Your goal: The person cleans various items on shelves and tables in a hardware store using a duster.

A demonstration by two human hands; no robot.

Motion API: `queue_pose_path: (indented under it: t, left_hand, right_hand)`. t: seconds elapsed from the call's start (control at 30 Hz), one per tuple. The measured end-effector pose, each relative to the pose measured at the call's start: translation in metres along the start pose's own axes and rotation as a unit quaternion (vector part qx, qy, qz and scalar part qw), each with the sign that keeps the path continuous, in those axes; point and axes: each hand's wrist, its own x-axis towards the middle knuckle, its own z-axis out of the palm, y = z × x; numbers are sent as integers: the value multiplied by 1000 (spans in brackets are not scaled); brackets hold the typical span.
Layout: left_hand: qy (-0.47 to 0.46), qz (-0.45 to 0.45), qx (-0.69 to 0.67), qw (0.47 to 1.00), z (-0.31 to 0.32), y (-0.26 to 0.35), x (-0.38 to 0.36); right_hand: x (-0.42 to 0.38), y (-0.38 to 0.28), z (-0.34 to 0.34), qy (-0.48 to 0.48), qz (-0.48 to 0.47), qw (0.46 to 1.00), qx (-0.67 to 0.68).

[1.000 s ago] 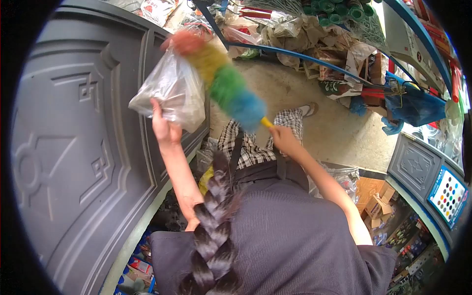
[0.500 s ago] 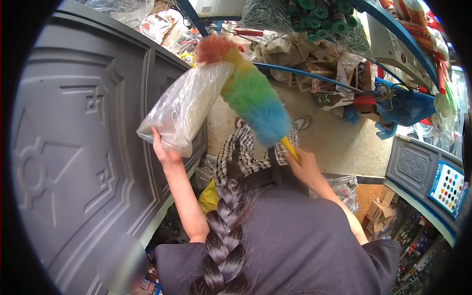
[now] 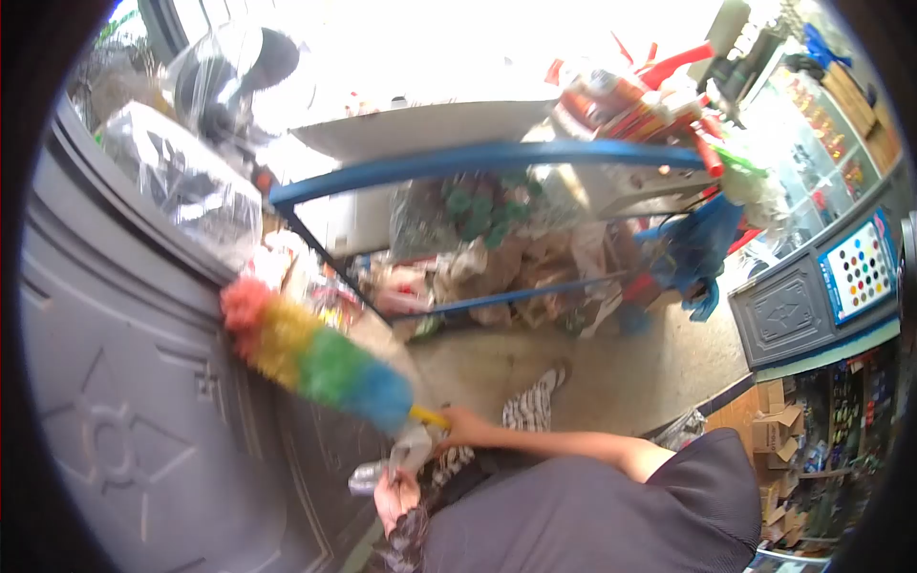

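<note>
A rainbow-coloured duster (image 3: pixel 320 361) slants across the grey panelled front at the left, its red end up and to the left. My right hand (image 3: pixel 465 427) is wrapped round its yellow handle, close below the blue fluff. Lower and a little to the left, my left hand (image 3: pixel 397 495) is closed on a clear plastic bag (image 3: pixel 411 452). The bag is bunched and partly blurred between my two hands.
A blue-framed rack (image 3: pixel 497 158) holds green rolls, bags and crumpled paper ahead. Plastic-wrapped goods (image 3: pixel 181 186) stand on the grey counter (image 3: pixel 105 382) at the left. Cardboard boxes (image 3: pixel 776 430) and stocked shelves are at the lower right.
The view has swung up and turned. The duster has moved left and tilted flatter. My left hand and the bag have dropped, with the bag now near my right hand.
</note>
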Motion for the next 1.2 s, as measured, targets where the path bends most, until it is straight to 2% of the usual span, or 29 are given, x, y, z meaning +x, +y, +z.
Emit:
queue_pose_path:
  t: [0.03, 0.1, 0.13, 0.23, 0.33, 0.4, 0.47, 0.5, 0.57, 0.6, 0.63, 0.67, 0.7, 0.77, 0.9, 0.93, 0.97, 1.03, 1.13, 1.2]
  left_hand:
    - [5, -81, -99, 992, 4, 9, -10]
    - [41, -38, -39, 998, 45, 20, -27]
    - [27, -11, -32, 999, 36, 24, -22]
    - [-3, -55, 19, 998, 50, 18, -28]
    - [-7, -38, 58, 998, 70, 11, -30]
    - [-12, -34, 89, 995, 70, 7, -31]
    - [-70, -8, 164, 984, 74, -2, -37]
    - [-91, 4, 201, 975, 77, -4, -41]
    - [-144, -23, 251, 957, 80, 0, -40]
    - [-216, 8, 211, 953, 91, 2, -49]
    - [-254, 116, 239, 930, 106, 1, -61]
    - [-252, 259, 255, 897, 127, -3, -77]
    - [-267, 369, 344, 821, 137, 4, -85]
    - [-321, 504, 459, 658, 140, 24, -74]
    - [-100, 423, 728, 530, 155, 23, -51]
    - [-61, 437, 761, 475, 146, 17, -38]
    - [-41, 473, 785, 397, 141, 11, -31]
    - [-17, 447, 811, 378, 130, 2, -10]
    - [-55, 365, 700, 611, 129, 0, 16]
    - [19, 521, 732, 438, 130, 6, 16]
  right_hand:
    - [-1, -25, -9, -70, 32, 996, 36]
    - [1, -38, -17, -64, 15, 995, 75]
    - [2, -40, -19, -64, 7, 993, 95]
    - [-3, -39, -11, -20, -67, 991, 116]
    - [1, -32, 5, 23, -59, 982, 180]
    - [4, -27, 9, 28, -67, 985, 160]
    - [11, -3, 16, 25, -57, 990, 126]
    - [23, 19, 20, 35, -86, 989, 112]
    - [31, 48, 24, 74, -106, 987, 93]
    - [18, 28, 9, 101, -83, 991, 38]
    - [1, -20, -20, 23, 1, 999, 48]
    - [6, -4, -13, 47, -23, 995, 89]
    - [8, -3, -11, 76, -33, 991, 101]
    - [10, -3, -17, 84, -63, 991, 79]
    - [9, -15, -37, 105, -81, 991, -6]
    - [6, -25, -43, 99, -69, 992, -20]
    - [4, -32, -49, 95, -58, 993, -35]
    - [3, -30, -52, 93, -50, 993, -43]
    - [2, -33, -52, 88, -59, 994, -34]
    - [-1, -37, -56, 56, -36, 996, -55]
